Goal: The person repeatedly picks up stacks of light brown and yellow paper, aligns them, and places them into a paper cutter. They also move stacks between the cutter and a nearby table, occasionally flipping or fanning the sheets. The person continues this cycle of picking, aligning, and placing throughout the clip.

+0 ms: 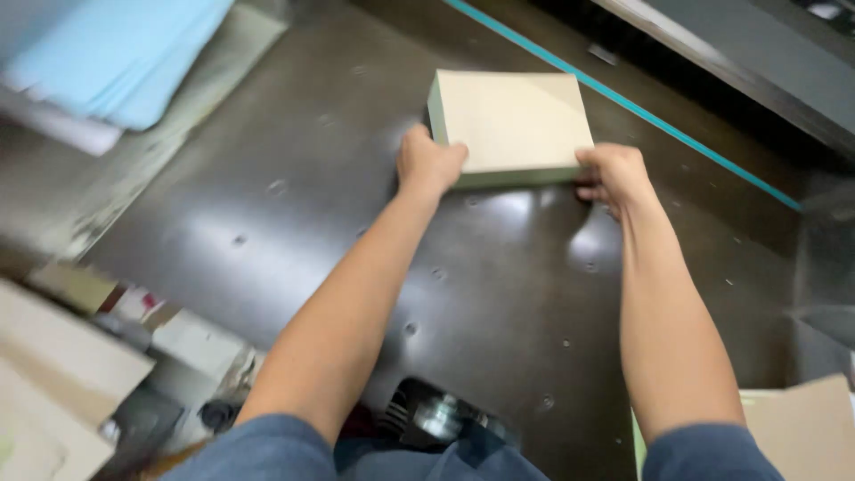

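Note:
A thick square stack of cream paper [512,120] lies on a dark metal machine table [294,214]. My left hand [427,162] grips the stack's near left corner, thumb on top. My right hand [613,174] holds the near right corner, fingers curled under the edge. Both arms reach forward from the bottom of the view.
A teal line [623,100] runs diagonally across the table behind the stack, with a dark machine bar beyond it. Light blue sheets [125,53] lie at the top left. Cream paper stacks [53,374] sit at the lower left and another pile [802,428] at the lower right.

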